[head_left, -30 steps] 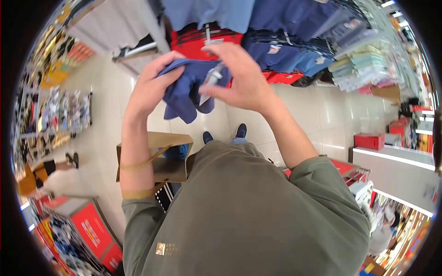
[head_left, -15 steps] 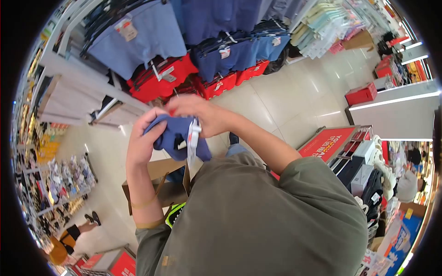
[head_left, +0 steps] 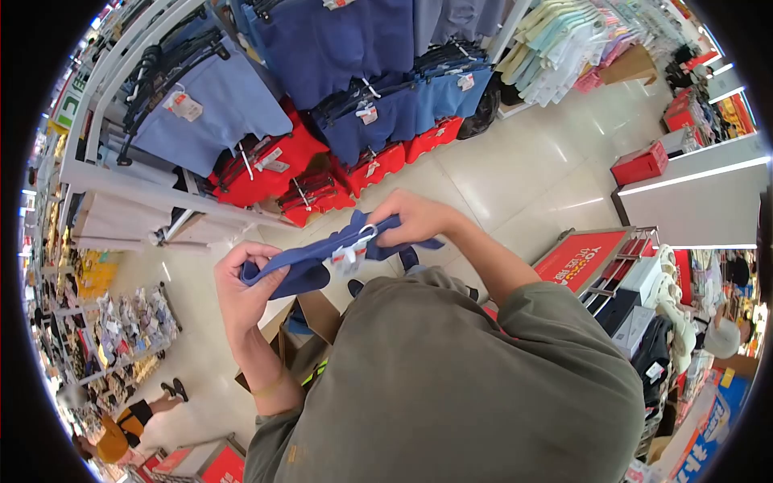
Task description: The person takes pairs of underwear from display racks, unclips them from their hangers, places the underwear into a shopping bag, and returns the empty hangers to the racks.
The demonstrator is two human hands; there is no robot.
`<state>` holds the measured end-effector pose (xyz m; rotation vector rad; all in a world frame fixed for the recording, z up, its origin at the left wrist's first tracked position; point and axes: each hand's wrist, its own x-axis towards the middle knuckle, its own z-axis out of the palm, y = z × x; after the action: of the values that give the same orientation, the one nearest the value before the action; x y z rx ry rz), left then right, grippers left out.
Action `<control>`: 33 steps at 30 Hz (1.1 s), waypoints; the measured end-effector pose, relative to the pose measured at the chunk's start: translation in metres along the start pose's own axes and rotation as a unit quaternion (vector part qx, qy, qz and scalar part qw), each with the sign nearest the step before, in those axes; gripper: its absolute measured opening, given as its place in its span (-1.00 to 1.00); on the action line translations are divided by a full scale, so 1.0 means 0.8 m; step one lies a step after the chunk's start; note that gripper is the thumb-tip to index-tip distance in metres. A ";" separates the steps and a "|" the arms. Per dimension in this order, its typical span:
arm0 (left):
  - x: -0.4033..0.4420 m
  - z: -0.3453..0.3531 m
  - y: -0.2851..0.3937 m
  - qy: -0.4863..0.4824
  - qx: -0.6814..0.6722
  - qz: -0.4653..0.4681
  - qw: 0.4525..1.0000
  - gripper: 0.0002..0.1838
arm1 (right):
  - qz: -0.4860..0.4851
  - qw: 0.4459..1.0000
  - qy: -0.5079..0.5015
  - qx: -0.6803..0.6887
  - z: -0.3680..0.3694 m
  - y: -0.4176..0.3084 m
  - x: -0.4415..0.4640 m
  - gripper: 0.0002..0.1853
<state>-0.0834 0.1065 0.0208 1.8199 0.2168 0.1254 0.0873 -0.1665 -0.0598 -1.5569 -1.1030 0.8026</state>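
A pair of blue underpants (head_left: 310,256) is stretched slantwise between my two hands, in front of my body. My left hand (head_left: 245,286) pinches its left end between thumb and fingers. On the other side, my right hand (head_left: 411,219) grips the right part of its upper edge, with some cloth sticking out past the fingers. A white price tag (head_left: 349,256) dangles from the middle of the cloth, by a clear loop close to my right fingers. Below my left forearm stands an open cardboard box (head_left: 318,318) with blue cloth inside, partly hidden by my body.
Ahead, a rack holds blue garments (head_left: 338,44) and red garments (head_left: 310,193) on hangers. To the right are a red-topped sign stand (head_left: 584,253) and shoe boxes (head_left: 632,330). Sock displays (head_left: 133,322) stand at left. Another person (head_left: 121,427) is at the lower left.
My right hand has moved right and now grips the cloth. The underpants went from bunched to pulled out sideways. My left hand has come down slightly, and the view has shifted a little.
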 end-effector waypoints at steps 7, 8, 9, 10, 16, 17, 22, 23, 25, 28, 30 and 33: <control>0.003 0.071 0.029 -0.023 -0.026 -0.005 0.999 -0.71 | 0.068 0.982 -0.073 0.161 -0.084 0.035 -0.059 -0.76; 0.000 0.084 0.030 -0.014 -0.032 -0.010 0.999 -0.71 | 0.080 0.978 -0.075 0.177 -0.092 0.048 -0.067 -0.76; 0.002 0.091 0.028 -0.010 -0.041 -0.003 0.999 -0.71 | 0.091 0.977 -0.069 0.181 -0.100 0.051 -0.069 -0.75; 0.006 0.097 0.028 -0.006 -0.051 0.007 0.999 -0.71 | 0.109 0.972 -0.066 0.197 -0.105 0.049 -0.072 -0.74; 0.032 0.127 0.027 -0.031 -0.236 0.025 0.971 -0.65 | -0.002 0.978 -0.075 0.193 -0.118 0.073 -0.058 -0.68; 0.040 0.129 0.025 -0.035 -0.251 0.033 0.967 -0.65 | 0.001 0.978 -0.061 0.197 -0.124 0.075 -0.059 -0.68; 0.092 0.135 0.019 -0.105 -0.259 0.064 0.958 -0.70 | 0.054 0.983 -0.084 0.151 -0.149 0.102 -0.049 -0.68; 0.105 0.136 0.022 -0.106 -0.224 0.064 0.967 -0.72 | 0.050 0.985 -0.085 0.138 -0.156 0.109 -0.048 -0.68; 0.133 0.141 0.036 -0.104 -0.153 0.071 0.980 -0.76 | 0.112 0.984 -0.093 0.101 -0.180 0.109 -0.042 -0.65; 0.176 0.137 0.052 -0.132 -0.059 0.093 0.985 -0.77 | 0.145 0.986 -0.069 0.040 -0.210 0.112 -0.032 -0.65; 0.206 0.135 0.054 -0.163 -0.058 0.124 0.977 -0.78 | 0.121 0.992 -0.038 0.001 -0.226 0.128 -0.024 -0.66; 0.240 0.140 0.051 -0.185 -0.039 0.123 0.974 -0.80 | 0.088 0.992 0.038 -0.076 -0.245 0.167 -0.029 -0.65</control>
<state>0.1295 0.0311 0.0260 1.7500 -0.2743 -0.0342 0.2892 -0.2653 -0.1393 -1.8182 -0.9994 0.7832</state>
